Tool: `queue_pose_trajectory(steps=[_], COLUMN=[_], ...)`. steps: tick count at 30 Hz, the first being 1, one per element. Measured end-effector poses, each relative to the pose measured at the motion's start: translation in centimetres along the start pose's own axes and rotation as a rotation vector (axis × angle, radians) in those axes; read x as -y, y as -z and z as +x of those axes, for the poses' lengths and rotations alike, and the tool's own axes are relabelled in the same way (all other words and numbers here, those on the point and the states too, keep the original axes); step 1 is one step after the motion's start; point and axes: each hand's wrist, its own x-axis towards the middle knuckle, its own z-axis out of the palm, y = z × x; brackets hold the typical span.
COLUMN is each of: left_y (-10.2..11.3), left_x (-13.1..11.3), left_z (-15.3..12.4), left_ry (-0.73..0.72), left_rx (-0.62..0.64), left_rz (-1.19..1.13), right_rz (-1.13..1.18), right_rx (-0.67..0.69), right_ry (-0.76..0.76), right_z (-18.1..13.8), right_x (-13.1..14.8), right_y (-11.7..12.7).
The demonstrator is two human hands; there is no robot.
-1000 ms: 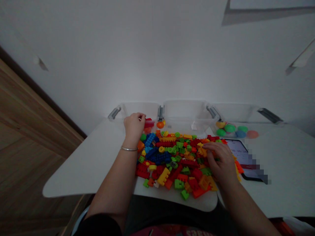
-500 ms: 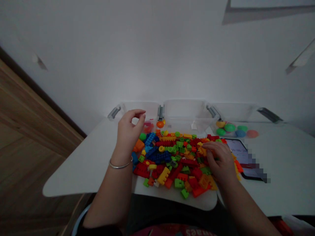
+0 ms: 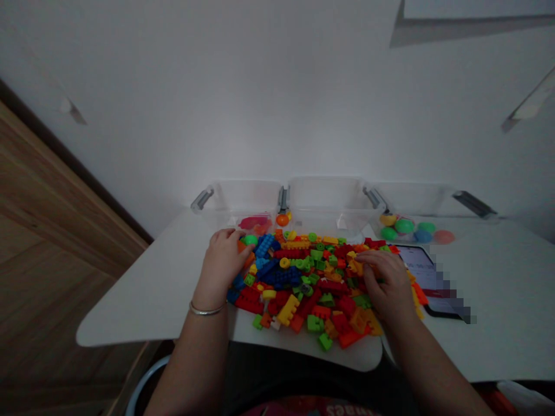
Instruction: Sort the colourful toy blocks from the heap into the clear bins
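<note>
block pile [image 3: 280,277] is lying in front of middle bin [image 3: 321,221] | front-left of bin, left hand [image 3: 225,254] is curving beside green ball [image 3: 250,239], cannot tell if gripping | front-right, right hand [image 3: 388,280] is touching yellow block [image 3: 356,266], cannot tell if pinching | farther front-right, phone [image 3: 418,268] is lying

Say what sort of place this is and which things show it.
Probably an indoor play or work corner: a white table by a wall, heaped toy bricks and clear plastic bins.
</note>
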Motion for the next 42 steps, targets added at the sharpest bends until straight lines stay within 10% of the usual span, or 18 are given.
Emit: queue_pose_trajectory(steps=[19, 30, 42], left_y=[-0.1, 0.9, 0.9], left_x=[0.5, -1.7, -4.6], left_z=[-0.3, -1.1, -0.5], left_ry=[0.127, 0.052, -0.142], left_rx=[0.286, 0.008, -0.22], left_rz=[0.033, 0.162, -0.296], right_rz=[-0.01, -0.017, -0.03], right_rx=[-0.005, 0.002, 0.001], right_ry=[0.048, 0.039, 0.054], right_z=[0.0, 0.0, -0.1], right_x=[-0.1, 0.1, 0.0], right_y=[-0.2, 0.0, 0.0])
